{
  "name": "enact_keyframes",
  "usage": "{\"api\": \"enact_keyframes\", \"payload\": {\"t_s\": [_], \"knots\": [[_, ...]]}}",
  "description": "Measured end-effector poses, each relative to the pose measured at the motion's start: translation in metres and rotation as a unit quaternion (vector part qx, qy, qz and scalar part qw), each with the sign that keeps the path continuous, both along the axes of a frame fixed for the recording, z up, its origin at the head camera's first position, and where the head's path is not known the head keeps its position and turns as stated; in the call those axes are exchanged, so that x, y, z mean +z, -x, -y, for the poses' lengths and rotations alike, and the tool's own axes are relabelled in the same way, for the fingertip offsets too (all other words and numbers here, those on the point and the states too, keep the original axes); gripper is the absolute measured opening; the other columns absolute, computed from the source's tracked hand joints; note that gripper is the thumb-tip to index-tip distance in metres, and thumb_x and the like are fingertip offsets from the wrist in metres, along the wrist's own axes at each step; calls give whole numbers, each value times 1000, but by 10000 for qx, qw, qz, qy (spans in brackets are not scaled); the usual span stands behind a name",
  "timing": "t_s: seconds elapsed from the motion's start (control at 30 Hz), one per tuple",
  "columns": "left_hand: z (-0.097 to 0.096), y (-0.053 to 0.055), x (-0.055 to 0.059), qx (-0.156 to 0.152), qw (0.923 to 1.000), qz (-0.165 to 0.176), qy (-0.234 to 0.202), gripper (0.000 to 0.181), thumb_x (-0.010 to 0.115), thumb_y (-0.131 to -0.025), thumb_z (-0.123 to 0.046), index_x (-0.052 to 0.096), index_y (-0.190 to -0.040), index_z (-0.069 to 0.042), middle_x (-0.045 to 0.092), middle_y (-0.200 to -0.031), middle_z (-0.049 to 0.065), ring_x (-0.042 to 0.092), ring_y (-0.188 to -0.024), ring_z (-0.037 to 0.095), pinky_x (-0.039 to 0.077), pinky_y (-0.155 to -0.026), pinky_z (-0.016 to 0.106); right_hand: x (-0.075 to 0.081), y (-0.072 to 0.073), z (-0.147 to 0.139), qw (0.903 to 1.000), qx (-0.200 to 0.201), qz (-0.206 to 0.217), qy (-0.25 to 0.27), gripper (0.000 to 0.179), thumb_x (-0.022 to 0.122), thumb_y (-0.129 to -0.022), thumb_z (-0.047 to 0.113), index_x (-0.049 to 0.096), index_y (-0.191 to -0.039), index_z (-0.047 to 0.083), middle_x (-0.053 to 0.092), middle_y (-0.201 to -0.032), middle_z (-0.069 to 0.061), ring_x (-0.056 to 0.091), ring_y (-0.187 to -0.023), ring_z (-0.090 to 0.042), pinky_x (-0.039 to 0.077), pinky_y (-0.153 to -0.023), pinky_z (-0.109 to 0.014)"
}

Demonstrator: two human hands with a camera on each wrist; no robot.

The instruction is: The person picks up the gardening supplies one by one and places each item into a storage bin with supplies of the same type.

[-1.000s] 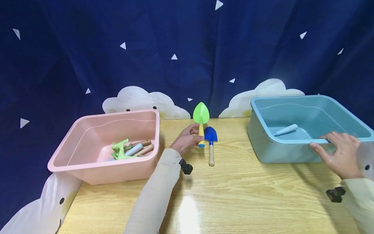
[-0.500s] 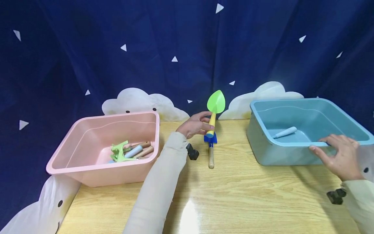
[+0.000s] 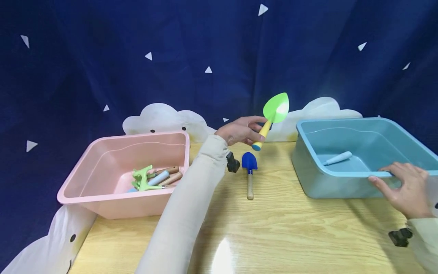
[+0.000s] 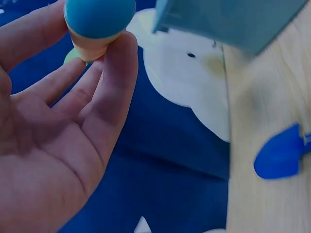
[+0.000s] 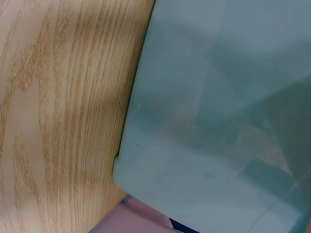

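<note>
In the head view my left hand [image 3: 242,131] pinches the yellow handle of a garden trowel with a green blade [image 3: 276,108], raised above the table and tilted up to the right. The left wrist view shows the handle's blue end [image 4: 100,17] between thumb and fingers. Below it, a blue trowel [image 3: 249,161] with a wooden handle lies on the table. My right hand [image 3: 407,188] grips the near rim of the blue tub [image 3: 337,186], thumb outside. One light-blue handled tool [image 3: 338,158] lies inside that tub. The right wrist view shows mostly the tub's wall [image 5: 194,145].
A pink tub [image 3: 137,207] stands on the left, holding a green tool [image 3: 142,178] and several tools with wooden or light-blue handles. The wooden table [image 3: 273,236] ends at a dark blue curtain [image 3: 188,45] with white clouds.
My left hand has lifted the green-bladed trowel off to the right and upward, away from above the blue trowel. The right hand stays on the blue tub's rim.
</note>
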State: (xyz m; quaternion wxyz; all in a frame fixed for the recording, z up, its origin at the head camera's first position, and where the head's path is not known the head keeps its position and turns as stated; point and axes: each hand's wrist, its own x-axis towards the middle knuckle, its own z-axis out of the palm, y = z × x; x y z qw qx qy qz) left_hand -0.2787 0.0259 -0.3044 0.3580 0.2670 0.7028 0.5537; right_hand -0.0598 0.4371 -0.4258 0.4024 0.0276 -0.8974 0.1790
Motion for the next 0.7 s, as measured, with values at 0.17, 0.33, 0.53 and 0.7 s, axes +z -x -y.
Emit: {"api": "enact_keyframes", "payload": {"t_s": [0.17, 0.33, 0.53, 0.7], "knots": [[-13, -7, 11, -247, 9995, -10, -185, 71, 67, -87, 3, 39, -150, -16, 60, -131, 12, 65, -80, 17, 55, -70, 27, 0, -3, 2, 10000, 62, 64, -35, 44, 78, -79, 44, 67, -81, 1, 36, -96, 56, 29, -98, 28, 24, -86, -37], [-27, -15, 12, -463, 9983, -22, -341, 72, 67, -86, 1, 40, -150, -16, 59, -124, 8, 65, -85, 18, 56, -74, 28, -3, 0, 5, 9999, 65, 88, -122, 47, 75, -79, 50, 67, -80, 3, 35, -96, 53, 28, -95, 27, 24, -80, -37], [-45, -20, 6, -653, 9964, -78, -537, 71, 65, -86, 1, 37, -151, -13, 58, -127, 13, 64, -91, 20, 56, -76, 30, -3, 7, 8, 9998, 158, 77, -115, 48, 74, -81, 52, 66, -80, 5, 36, -95, 50, 28, -93, 25, 22, -81, -38], [-65, -25, -3, -604, 9968, 32, -527, 71, 66, -87, 2, 39, -150, -14, 57, -132, 13, 66, -85, 17, 58, -75, 30, -2, 11, 8, 9996, 210, 55, -179, 49, 73, -80, 55, 65, -80, 6, 54, -81, 27, 28, -94, 24, 21, -79, -39]]}}
